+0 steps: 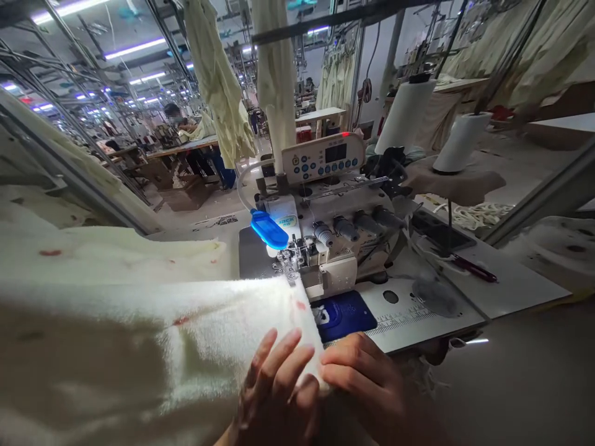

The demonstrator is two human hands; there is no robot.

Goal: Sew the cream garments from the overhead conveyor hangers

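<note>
Cream plush fabric (pixel 223 322) with small reddish marks lies over the left side of the sewing table, its far corner under the presser foot of an overlock sewing machine (pixel 334 223). On the fabric near its right edge rests my left hand (pixel 279 384), fingers stretched out and somewhat spread. Beside it, my right hand (pixel 362 378) pinches that right edge between thumb and curled fingers. A blue lamp (pixel 269 229) lights the needle area. Just beyond my right hand lies a dark blue plate (pixel 346 314) on the machine bed.
White thread cones (pixel 406 114) stand behind the machine at right. A dark red-handled tool (pixel 474 269) lies on the table's right part. Pale cloth strips (pixel 218 80) hang above. Farther back at left, a person (pixel 179 121) sits at another workstation.
</note>
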